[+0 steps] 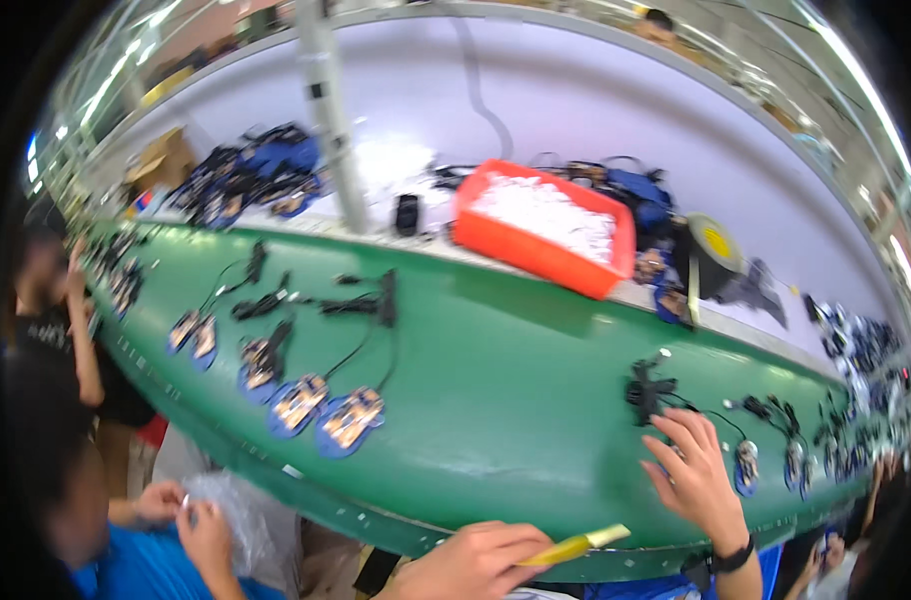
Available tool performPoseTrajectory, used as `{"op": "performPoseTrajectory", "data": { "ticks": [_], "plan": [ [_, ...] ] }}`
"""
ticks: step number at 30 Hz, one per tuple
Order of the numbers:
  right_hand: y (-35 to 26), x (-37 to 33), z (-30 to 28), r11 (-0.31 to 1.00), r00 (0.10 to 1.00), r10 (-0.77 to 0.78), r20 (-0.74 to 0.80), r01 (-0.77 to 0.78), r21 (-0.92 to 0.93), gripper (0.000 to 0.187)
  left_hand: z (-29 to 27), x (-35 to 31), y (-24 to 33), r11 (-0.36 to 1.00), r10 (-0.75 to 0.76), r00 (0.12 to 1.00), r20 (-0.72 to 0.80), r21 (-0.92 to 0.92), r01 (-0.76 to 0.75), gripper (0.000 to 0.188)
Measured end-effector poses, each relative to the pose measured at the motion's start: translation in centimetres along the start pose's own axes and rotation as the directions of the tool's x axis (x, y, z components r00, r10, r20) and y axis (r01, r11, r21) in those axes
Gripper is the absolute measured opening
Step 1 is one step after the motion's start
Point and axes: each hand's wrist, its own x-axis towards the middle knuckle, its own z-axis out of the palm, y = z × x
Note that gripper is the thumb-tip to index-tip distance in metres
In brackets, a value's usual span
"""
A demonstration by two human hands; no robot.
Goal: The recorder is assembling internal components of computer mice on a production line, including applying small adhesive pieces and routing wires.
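My left hand (476, 562), at the lower edge, is closed around a slim yellow tool (561, 549) with a pale, flat tip; its exact kind does not show. Over the right part of the green belt, my right hand (694, 478) has its fingers spread and bent, with a dark band at the wrist. Just beyond its fingertips lies a bundled black cable (648, 392). Something small and bluish shows between these fingers, too hidden to name. To the right of this hand, a blue round circuit board (746, 468) rests on the belt, wired to a cable.
Several blue boards (350, 421) with black cables lie on the belt's left half. Behind the belt stand a red bin (536, 262) of white pieces, a tape roll (714, 250) and a metal post (334, 130). A co-worker's hands (191, 520) show at lower left.
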Motion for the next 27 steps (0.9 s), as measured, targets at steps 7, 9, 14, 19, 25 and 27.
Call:
{"op": "performPoseTrajectory", "data": {
  "ticks": [7, 9, 14, 19, 25, 27],
  "plan": [
    [4.2, 7.8, 0.5, 0.992, 0.994, -0.107, 0.0, 0.107, 0.073, 0.031, 0.1, -1.4, -1.7, 0.95, -0.034, 0.969, -0.243, 0.295, 0.107, 0.017],
    [4.2, 9.2, 1.7, 0.973, 0.995, -0.092, 0.028, 0.084, 0.215, 0.028, 0.0, -2.2, -1.3, 0.955, -0.003, 0.945, -0.326, 0.279, 0.1, 0.018],
    [-0.6, 13.0, 3.5, 0.899, 0.942, -0.326, 0.08, 0.282, 0.335, 0.029, -3.4, -4.4, -1.8, 0.841, -0.141, 0.871, -0.47, 0.407, 0.356, 0.031],
    [-3.8, 20.5, 6.7, 0.835, 0.842, -0.531, 0.1, 0.499, 0.233, 0.031, -8.3, -6.5, -4.1, 0.602, -0.121, 0.722, -0.681, 0.528, 0.599, 0.031],
    [6.3, 30.5, 7.2, 0.928, 0.951, -0.178, -0.253, 0.248, 0.279, 0.032, -7.8, -5.6, -4.8, 0.629, -0.154, 0.845, -0.512, 0.609, 0.483, 0.039],
    [11.8, 33.7, 6.5, 0.975, 0.996, 0.08, -0.026, -0.073, 0.211, 0.038, -6.1, -4.0, -4.4, 0.65, -0.086, 0.885, -0.458, 0.647, 0.398, 0.033]
  ]
}}
